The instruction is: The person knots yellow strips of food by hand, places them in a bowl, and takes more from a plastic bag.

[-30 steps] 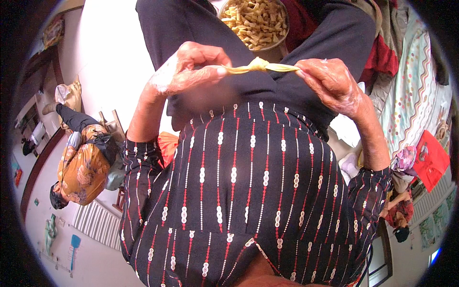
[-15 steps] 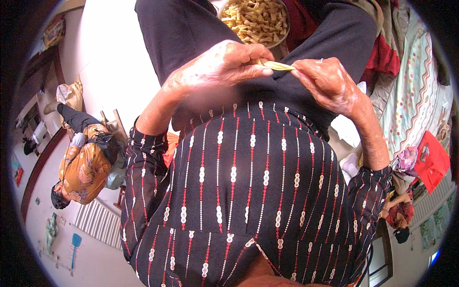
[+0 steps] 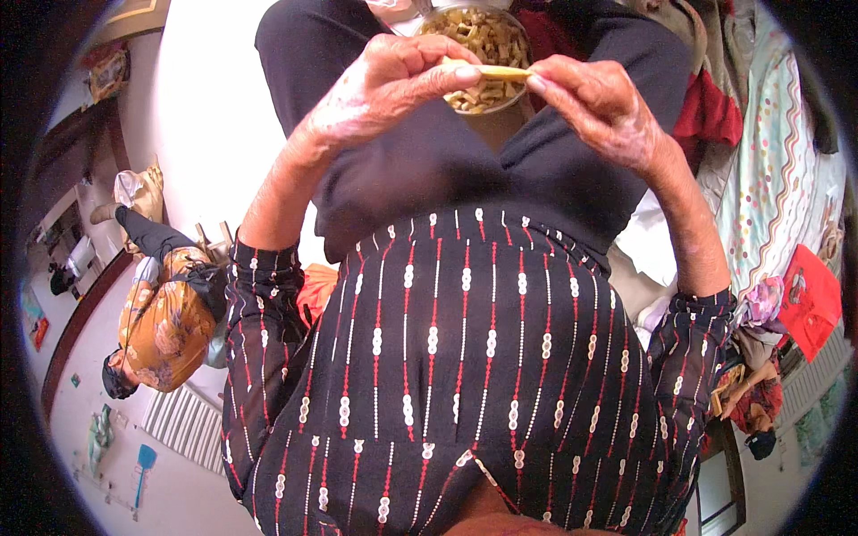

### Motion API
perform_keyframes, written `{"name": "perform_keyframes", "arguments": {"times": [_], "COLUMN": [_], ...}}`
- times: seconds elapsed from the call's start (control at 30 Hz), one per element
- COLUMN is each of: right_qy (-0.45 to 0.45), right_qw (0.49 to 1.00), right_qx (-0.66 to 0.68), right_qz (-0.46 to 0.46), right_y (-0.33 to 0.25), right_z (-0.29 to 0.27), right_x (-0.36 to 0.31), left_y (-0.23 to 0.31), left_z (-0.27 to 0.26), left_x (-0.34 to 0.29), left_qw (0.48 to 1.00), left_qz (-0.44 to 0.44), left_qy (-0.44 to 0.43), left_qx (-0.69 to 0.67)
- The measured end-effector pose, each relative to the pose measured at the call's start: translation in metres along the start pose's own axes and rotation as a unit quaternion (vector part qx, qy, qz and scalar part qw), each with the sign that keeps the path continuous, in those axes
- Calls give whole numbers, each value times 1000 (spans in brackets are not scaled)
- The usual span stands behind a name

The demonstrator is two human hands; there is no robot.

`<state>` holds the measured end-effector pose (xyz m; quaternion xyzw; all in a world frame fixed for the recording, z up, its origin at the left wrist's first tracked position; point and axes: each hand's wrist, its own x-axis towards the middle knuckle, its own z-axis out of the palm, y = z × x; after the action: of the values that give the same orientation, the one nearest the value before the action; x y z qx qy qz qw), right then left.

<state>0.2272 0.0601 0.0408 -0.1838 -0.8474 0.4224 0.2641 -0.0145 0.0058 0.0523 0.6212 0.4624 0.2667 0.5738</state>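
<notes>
Between my two hands stretches a slim, pale yellow pod [image 3: 503, 73] that looks like a string bean. My left hand [image 3: 386, 87] pinches one end, thumb pressed against the fingers. At the other end, my right hand [image 3: 606, 109] grips the tip between thumb and forefinger. Just beyond and under the pod stands a round metal bowl [image 3: 488, 112], filled with short yellowish-green bean pieces [image 3: 487, 36]. My hands partly cover its near side. The bowl lies between my spread knees in dark trousers [image 3: 402, 165].
A polka-dotted cloth [image 3: 760, 170] and dark red fabric [image 3: 710, 107] lie at the right, with a red bag [image 3: 809, 299] behind. One person in an orange flowered top [image 3: 165, 326] sits at the left. Another person [image 3: 755, 402] is at the lower right.
Both hands, with the pod between them, have moved away from my body and now hover over the bowl's near part. The bowl appears slightly lower in view.
</notes>
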Motion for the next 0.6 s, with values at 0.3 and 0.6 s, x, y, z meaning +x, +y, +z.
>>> {"name": "perform_keyframes", "arguments": {"times": [0.3, 0.6], "right_qy": [13, 60], "right_qw": [994, 968], "right_qx": [-45, 12], "right_qz": [101, 241], "right_y": [60, 69], "right_z": [-43, -64], "right_x": [16, 51], "left_y": [6, -28], "left_z": [-42, -70], "left_x": [49, 102], "left_qw": [987, 976], "left_qz": [-57, 15], "left_qy": [142, 215], "left_qx": [-39, -26]}}
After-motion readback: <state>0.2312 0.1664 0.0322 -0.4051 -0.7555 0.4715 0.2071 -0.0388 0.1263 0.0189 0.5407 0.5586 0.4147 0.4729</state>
